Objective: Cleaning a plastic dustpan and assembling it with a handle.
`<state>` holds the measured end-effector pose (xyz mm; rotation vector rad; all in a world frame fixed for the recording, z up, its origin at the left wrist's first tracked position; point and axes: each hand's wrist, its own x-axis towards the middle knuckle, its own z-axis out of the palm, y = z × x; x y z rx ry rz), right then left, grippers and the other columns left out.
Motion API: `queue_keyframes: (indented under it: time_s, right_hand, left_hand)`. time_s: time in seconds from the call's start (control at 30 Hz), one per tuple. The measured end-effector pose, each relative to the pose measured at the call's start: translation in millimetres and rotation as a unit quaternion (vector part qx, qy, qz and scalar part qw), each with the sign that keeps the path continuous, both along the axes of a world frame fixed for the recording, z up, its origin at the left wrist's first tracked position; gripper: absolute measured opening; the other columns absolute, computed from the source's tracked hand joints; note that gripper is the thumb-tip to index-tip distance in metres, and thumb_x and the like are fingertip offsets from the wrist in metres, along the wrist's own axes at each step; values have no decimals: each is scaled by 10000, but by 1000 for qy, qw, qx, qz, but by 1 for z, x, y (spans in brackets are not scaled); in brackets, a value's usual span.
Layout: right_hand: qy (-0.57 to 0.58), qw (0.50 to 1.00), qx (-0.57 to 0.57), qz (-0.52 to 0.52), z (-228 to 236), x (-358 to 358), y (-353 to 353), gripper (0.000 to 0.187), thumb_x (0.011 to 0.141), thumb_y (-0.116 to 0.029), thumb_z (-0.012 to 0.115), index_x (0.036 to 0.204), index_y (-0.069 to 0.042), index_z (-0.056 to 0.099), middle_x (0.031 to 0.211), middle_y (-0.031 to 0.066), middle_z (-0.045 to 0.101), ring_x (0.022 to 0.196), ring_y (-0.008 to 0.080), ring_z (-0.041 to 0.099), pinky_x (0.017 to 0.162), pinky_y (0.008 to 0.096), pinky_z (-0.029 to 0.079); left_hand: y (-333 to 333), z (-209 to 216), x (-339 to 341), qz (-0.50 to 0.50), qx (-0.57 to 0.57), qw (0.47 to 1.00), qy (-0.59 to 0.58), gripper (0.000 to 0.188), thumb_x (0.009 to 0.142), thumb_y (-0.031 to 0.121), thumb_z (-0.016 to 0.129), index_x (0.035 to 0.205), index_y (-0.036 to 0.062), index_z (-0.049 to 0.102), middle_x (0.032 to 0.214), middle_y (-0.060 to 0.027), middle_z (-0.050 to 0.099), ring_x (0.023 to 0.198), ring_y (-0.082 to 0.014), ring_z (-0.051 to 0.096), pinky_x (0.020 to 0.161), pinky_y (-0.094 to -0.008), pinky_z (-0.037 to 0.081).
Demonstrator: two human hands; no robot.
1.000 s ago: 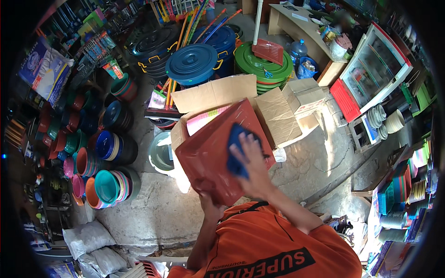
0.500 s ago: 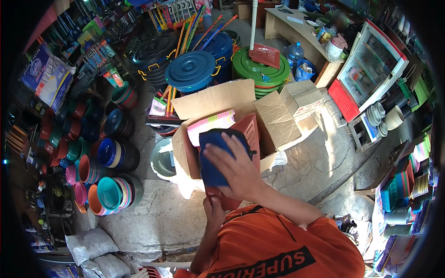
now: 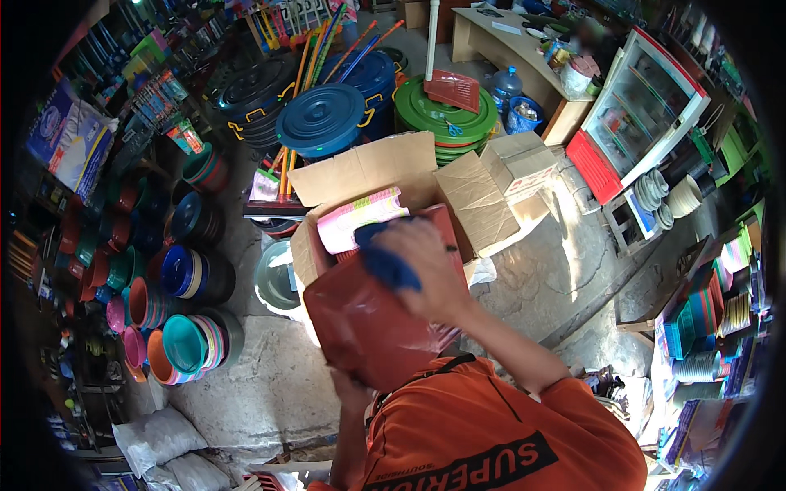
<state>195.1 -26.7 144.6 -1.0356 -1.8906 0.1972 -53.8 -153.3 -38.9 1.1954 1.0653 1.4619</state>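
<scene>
A red plastic dustpan (image 3: 352, 315) is tilted in front of me, over the near side of an open cardboard box (image 3: 372, 169). Its broad, shiny face is turned up. My left hand (image 3: 350, 388) grips the lower left edge, with the fingers partly hidden behind it. A dark blue cloth (image 3: 388, 268) is bunched under my right hand (image 3: 427, 270), which is closed on it and presses it to the upper part of the dustpan. The right hand is blurred by motion. Inside the box lies a pink, white and yellow patterned roll or stack (image 3: 358, 219), beside more red plastic.
Stacked coloured basins (image 3: 187, 344) stand at the left. Behind the box are a blue lidded bin (image 3: 319, 121) and a green lidded bin (image 3: 446, 114) with another red dustpan (image 3: 453, 88) on top. A glass-fronted cabinet (image 3: 643, 114) leans at the right, past a smaller carton (image 3: 518, 164).
The red dustpan has swung up, turning its broad face into view. The blue cloth, spread flat before, is now bunched under my right hand. My left hand has moved slightly left and down.
</scene>
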Motion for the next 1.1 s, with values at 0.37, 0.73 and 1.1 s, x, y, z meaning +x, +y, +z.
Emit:
queue_keyframes:
  time_s: [0.37,0.73,1.1]
  right_hand:
    - [-99,994,6,38,-10,-36,-50,765,756,-458,602,1423,-109,470,1460,106,456,1429,395,314,1180,581,179]
    - [105,955,-232,-152,-49,71,-8,363,871,-307,661,1100,-25,667,1045,181,655,1013,312,622,927,398,454]
    - [134,954,-127,-235,-50,41,-51,289,795,-183,749,670,22,588,574,100,518,512,185,491,516,315,397]
  left_hand:
    - [4,83,35,46,-221,920,-322,593,1065,460,346,1484,46,281,1132,-85,588,960,-186,606,878,-363,540]
    - [-10,31,-31,-153,-136,978,-26,809,988,684,172,1442,44,369,1255,-67,543,1119,-186,522,924,-361,436]
    - [40,-17,-19,-19,-331,943,-37,651,1017,612,324,1409,109,453,1188,-73,595,1200,-198,538,1061,-338,388]
